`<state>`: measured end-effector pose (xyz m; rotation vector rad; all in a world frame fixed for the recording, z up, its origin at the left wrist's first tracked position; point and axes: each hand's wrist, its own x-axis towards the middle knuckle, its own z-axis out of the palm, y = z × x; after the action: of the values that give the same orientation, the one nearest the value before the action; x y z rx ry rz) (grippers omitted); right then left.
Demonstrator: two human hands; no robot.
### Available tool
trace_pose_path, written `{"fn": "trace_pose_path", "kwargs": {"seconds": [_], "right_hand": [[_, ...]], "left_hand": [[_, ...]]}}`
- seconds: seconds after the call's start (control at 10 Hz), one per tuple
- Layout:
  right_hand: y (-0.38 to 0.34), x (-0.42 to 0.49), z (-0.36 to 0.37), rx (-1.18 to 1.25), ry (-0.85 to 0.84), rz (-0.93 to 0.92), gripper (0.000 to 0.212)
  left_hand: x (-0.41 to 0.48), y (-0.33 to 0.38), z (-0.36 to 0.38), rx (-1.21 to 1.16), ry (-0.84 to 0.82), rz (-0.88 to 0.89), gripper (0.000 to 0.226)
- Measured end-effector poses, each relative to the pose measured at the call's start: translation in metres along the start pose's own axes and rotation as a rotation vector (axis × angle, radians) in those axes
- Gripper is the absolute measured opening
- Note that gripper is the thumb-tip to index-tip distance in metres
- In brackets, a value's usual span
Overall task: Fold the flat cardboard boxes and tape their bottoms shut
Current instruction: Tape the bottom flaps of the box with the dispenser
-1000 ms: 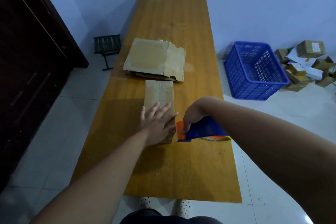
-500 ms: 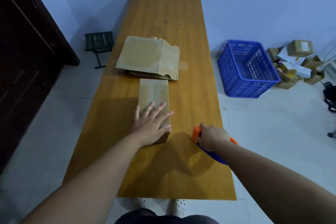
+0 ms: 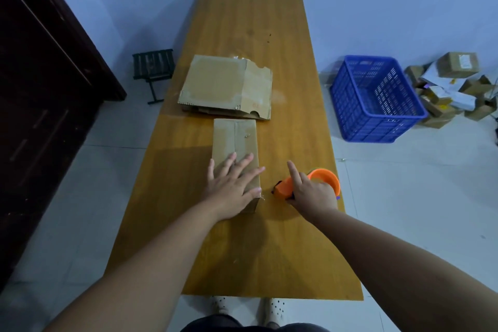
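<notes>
one folded box point(image 3: 234, 140) under splayed left hand point(image 3: 231, 189), one tape dispenser point(image 3: 324, 177) in curled right hand point(image 3: 312, 194)

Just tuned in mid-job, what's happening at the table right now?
A person stands at the long wooden table. Their left hand lies flat, fingers spread, on the near end of a folded brown cardboard box. Their right hand grips an orange tape dispenser resting on the table just right of the box, index finger extended. A seam runs along the box's top; I cannot tell whether it is taped. A stack of flat cardboard sheets lies behind the box.
</notes>
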<state>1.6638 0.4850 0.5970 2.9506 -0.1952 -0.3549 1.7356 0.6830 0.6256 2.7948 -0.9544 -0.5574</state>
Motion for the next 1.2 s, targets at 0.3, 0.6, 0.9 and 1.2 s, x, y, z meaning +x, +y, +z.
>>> {"fn": "trace_pose_path", "kwargs": {"seconds": [0.3,0.6,0.9,1.2], "right_hand": [[0.002,0.007,0.011,0.132,-0.130,0.116,0.051],[0.000,0.018,0.004,0.112,-0.197,0.085,0.060],[-0.003,0.027,-0.001,0.196,-0.287,0.115,0.070],[-0.002,0.035,0.001,0.174,-0.309,0.048,0.072]], "left_hand": [[0.002,-0.001,0.003,0.003,0.010,0.006,0.050],[0.000,0.000,0.000,-0.012,0.000,0.003,0.050],[0.000,0.000,0.001,0.000,0.007,0.007,0.050],[0.002,-0.002,0.002,-0.004,0.010,0.016,0.051]]}}
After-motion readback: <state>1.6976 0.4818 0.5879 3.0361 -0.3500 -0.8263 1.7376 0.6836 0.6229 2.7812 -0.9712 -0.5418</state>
